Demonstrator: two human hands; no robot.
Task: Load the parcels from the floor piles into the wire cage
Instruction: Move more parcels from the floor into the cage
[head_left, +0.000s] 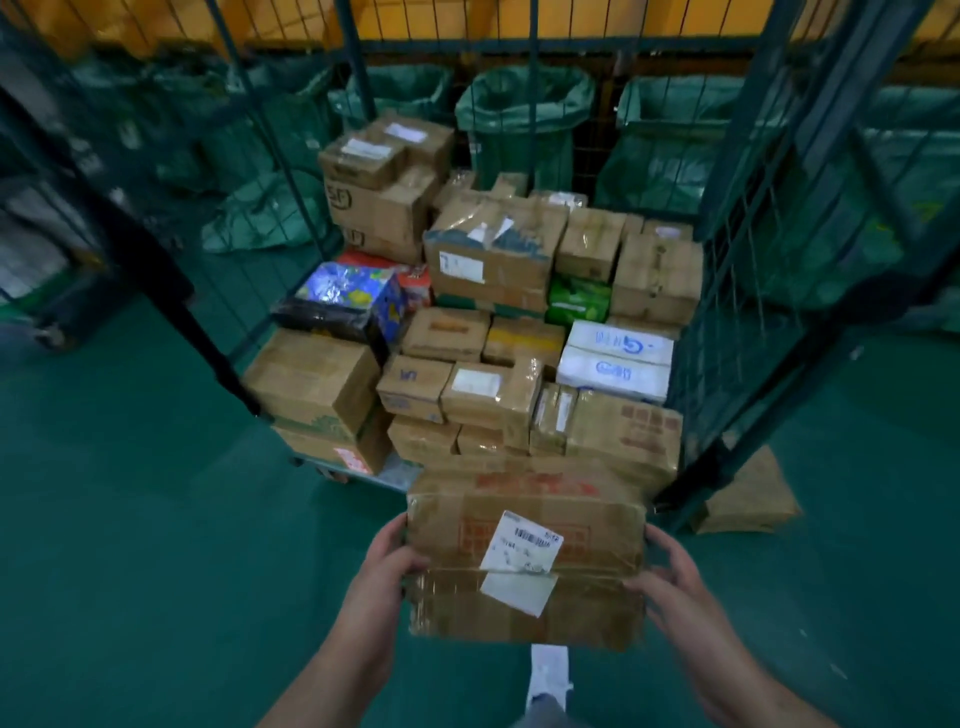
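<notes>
Carrying one in right now: a taped-up brown cardboard parcel (524, 551) with a white barcode label on top, held level at the open front of the dark green wire cage (737, 312). It isn't in yet, just short of the front row. The left hand (395, 551) grips the left end and the right hand (670, 566) grips the right end. Both have fingers wrapped round the edges and thumbs on top, so it's a proper two-handed hold.

The cage is already pretty full. There are stacked brown cartons (493, 260) at the back, a shiny blue printed box (348, 291) on the left and a white box with blue print (615, 358) on the right. Lower small boxes sit along the front.

I'd call this the placing step, with the pickup done and the set-down not done. The next move looks like a short reach forward to land it on the low front row, probably across the flat-topped cartons there, since I can't see a free floor slot big enough. It needs to go down flat and get pushed back enough that it doesn't hang over the front lip.

One flat brown carton (748, 499) is on the teal floor (130, 519) just outside the cage's right side. Green sacks (524, 119) hang behind the cage.
</notes>
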